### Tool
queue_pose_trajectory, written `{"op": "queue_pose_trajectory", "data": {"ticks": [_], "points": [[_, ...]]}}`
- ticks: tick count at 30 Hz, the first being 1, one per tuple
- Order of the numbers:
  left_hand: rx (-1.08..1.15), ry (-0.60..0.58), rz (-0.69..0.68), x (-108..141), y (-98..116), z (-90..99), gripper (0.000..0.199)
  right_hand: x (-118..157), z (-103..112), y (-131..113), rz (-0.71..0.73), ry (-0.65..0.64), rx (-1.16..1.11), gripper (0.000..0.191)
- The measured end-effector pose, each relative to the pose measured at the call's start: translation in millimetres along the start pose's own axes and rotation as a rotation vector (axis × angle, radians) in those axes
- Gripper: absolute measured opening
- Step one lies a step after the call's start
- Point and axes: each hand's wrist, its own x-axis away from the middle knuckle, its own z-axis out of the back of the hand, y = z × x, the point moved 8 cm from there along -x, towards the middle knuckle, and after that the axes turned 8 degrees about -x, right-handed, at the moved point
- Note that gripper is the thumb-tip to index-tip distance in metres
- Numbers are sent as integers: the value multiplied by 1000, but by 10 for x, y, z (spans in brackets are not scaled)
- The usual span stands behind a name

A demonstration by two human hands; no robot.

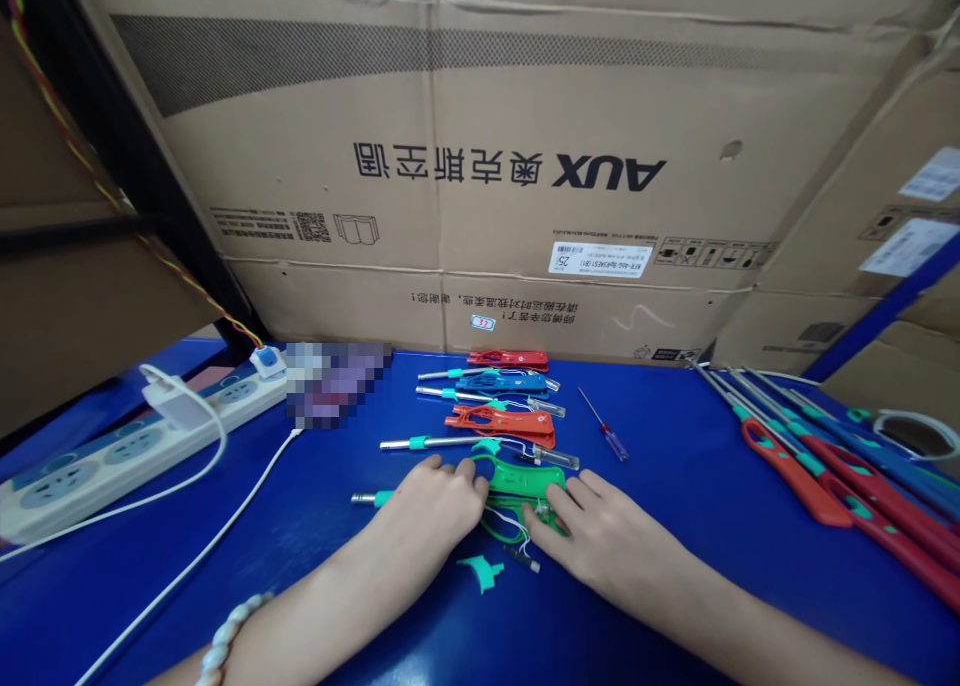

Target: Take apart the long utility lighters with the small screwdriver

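Observation:
My left hand (442, 501) is closed on the front of a taken-apart green lighter casing (525, 480), where its metal tube (365, 499) comes out to the left. At the casing's rear end, the curled fingers of my right hand (596, 526) grip the green plastic. The casing's halves lie open, one above the other, with thin white wires (517, 523) between them. A small black igniter part (523, 559) hangs from the wires below. Just in front lies a loose teal trigger (482, 572). My fingers hide part of the casing.
Behind my hands lie disassembled orange (517, 423), blue (504, 385) and red (510, 360) lighters, with a screwdriver (604, 426) to their right. Several whole long lighters (862, 476) lie at the right. At left are a power strip (135, 446) and a white cable (202, 546). A cardboard wall (480, 86) stands behind.

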Motion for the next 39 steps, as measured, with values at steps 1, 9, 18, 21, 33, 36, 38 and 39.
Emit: {"op": "queue_pose_trajectory", "data": {"ticks": [1, 9, 18, 21, 33, 36, 38, 39], "points": [[-1, -6, 9, 10, -5, 25, 20, 4, -3, 0, 2, 5, 2, 24], [-38, 155, -8, 73, 1, 272, 12, 8, 1, 5, -6, 20, -5, 21], [32, 324, -77, -18, 111, 212, 8, 8, 5, -8, -12, 35, -11, 20], [44, 286, -72, -22, 110, 214, 7, 6, -4, -2, -22, 26, -21, 21], [199, 161, -10, -63, -2, 125, 12, -9, 29, 5, -17, 33, -22, 19], [150, 170, -21, -74, 15, 100, 11, -9, 19, 2, -17, 24, -23, 19], [101, 209, -35, -76, 36, 78, 11, -12, 13, 0, -14, 17, -25, 20], [78, 232, -45, -75, 48, 64, 12, -14, 9, -1, -14, 13, -26, 20]]}}
